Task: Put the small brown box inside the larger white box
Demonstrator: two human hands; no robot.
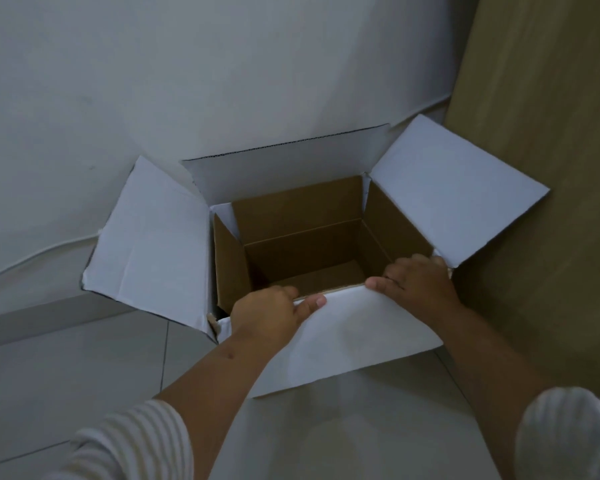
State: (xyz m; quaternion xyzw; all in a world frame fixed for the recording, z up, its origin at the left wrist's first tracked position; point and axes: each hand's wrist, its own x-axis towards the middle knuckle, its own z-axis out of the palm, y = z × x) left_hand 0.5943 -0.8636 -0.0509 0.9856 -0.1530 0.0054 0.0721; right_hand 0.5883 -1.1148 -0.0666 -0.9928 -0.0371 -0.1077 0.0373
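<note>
The larger white box (153, 237) stands on the floor against the wall with all its flaps folded outward. The small brown box (302, 251) sits inside it, open at the top and empty; its flaps stand up along the white walls. My left hand (267, 317) grips the near rim at the left, fingers hooked inside the brown box and thumb on the white near flap (354, 341). My right hand (416, 282) holds the same rim at the near right corner in the same way.
A white wall (187, 64) rises right behind the box. A tall wooden panel (541, 133) stands close on the right. Pale floor tiles (66, 375) spread to the left and front. A thin white cable (32, 258) runs along the wall's base.
</note>
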